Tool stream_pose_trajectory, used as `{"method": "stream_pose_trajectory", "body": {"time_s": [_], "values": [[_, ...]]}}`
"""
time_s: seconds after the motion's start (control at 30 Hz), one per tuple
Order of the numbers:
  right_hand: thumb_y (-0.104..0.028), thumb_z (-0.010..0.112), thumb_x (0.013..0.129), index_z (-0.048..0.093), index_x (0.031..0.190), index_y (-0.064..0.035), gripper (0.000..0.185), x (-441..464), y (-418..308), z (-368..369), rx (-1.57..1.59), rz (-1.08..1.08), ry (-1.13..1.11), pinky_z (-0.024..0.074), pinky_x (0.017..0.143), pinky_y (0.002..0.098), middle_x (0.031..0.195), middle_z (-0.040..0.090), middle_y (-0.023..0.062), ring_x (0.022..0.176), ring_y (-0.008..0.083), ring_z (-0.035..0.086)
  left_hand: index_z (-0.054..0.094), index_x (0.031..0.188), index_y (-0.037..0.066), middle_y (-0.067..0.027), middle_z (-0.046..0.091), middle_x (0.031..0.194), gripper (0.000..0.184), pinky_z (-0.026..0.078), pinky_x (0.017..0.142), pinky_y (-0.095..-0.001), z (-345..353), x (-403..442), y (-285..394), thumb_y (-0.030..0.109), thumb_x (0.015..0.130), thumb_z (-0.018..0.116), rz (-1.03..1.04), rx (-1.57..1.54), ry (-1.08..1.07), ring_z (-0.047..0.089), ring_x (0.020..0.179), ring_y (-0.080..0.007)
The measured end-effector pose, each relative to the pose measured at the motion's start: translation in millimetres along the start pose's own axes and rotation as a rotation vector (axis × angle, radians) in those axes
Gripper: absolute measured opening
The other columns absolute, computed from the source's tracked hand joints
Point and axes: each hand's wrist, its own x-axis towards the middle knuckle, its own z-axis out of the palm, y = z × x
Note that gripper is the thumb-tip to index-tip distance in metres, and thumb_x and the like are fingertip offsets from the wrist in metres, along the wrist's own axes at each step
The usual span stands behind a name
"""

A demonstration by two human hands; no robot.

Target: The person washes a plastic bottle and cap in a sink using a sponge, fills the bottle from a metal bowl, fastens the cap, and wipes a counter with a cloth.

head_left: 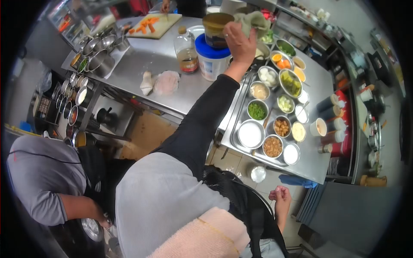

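Observation:
My left hand, at the end of a black sleeve, reaches to the back of the steel table. Its fingers are closed on a grey-green cloth. Right beside it, a brown-gold tub sits on the blue lid of a white bucket. A glass bottle with dark liquid stands left of the bucket. Low on the right, my right hand hangs away from the table with fingers curled in, and nothing shows in it.
Right of my arm, a tray holds several bowls of chopped ingredients. Squeeze bottles line the right edge. Carrot pieces lie on a cutting board near another person's hand. A co-worker bends close at left.

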Motion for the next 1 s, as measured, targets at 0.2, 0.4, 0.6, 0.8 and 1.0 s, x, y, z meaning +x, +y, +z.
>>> {"method": "stream_pose_trajectory", "body": {"time_s": [0.2, 0.4, 0.6, 0.8, 1.0], "values": [[-0.017, 0.062, 0.097, 0.057, 0.094, -0.0027, 0.015, -32.4, 34.9, 1.5, 0.127, 0.101, 0.147, 0.0527, 0.064, 0.0276, 0.075, 0.065, 0.0084, 0.064, 0.0148, 0.062, 0.051, 0.114, -0.003, -0.0261, 0.05, 0.117, 0.048, 0.039, 0.094, -0.0533, -53.9, -166.2, -72.9, 0.021, 0.079, 0.073, -0.189, 0.389, -0.406, 0.047, 0.112, -0.0459], [-0.018, 0.063, 0.096, 0.057, 0.094, -0.0025, 0.017, -43.0, 29.2, 1.7, 0.045, 0.046, 0.125, 0.0515, 0.062, 0.0263, 0.074, 0.065, 0.0072, 0.064, 0.0133, 0.061, 0.061, 0.119, 0.009, -0.015, 0.057, 0.12, 0.043, 0.041, 0.093, -0.0491, -178.1, -202.2, -98.4, 0.032, 0.083, 0.067, -0.048, 0.389, -0.937, 0.053, 0.111, -0.0341], [-0.018, 0.063, 0.097, 0.058, 0.095, -0.0016, 0.017, -40.9, 33.8, 6.5, 0.013, 0.066, 0.051, 0.0483, 0.063, 0.025, 0.074, 0.063, 0.0058, 0.066, 0.0109, 0.058, 0.066, 0.118, 0.013, -0.0129, 0.06, 0.116, 0.041, 0.044, 0.09, -0.0457, -286.5, -142.4, -145.0, 0.04, 0.087, 0.06, -0.077, 0.943, -0.981, 0.057, 0.104, -0.0314], [-0.018, 0.062, 0.098, 0.059, 0.097, -0.0015, 0.016, -19.2, 29.6, 30.5, -0.078, 0.112, -0.119, 0.0479, 0.063, 0.0245, 0.078, 0.062, 0.0043, 0.069, 0.0102, 0.059, 0.067, 0.109, 0.007, -0.018, 0.062, 0.099, 0.035, 0.046, 0.082, -0.048, -176.9, -182.8, -136.5, 0.031, 0.084, 0.06, 0.039, 0.566, -0.848, 0.059, 0.092, -0.035], [-0.019, 0.062, 0.097, 0.059, 0.101, -0.0009, 0.019, -1.2, 32.8, 26.5, -0.121, 0.097, -0.201, 0.0494, 0.065, 0.0253, 0.08, 0.063, 0.0037, 0.07, 0.0127, 0.061, 0.067, 0.108, 0.013, -0.016, 0.062, 0.102, 0.031, 0.046, 0.074, -0.0494, -286.7, -175.2, -176.4, 0.031, 0.084, 0.059, -0.182, 1.002, -0.851, 0.06, 0.093, -0.0345]]}}
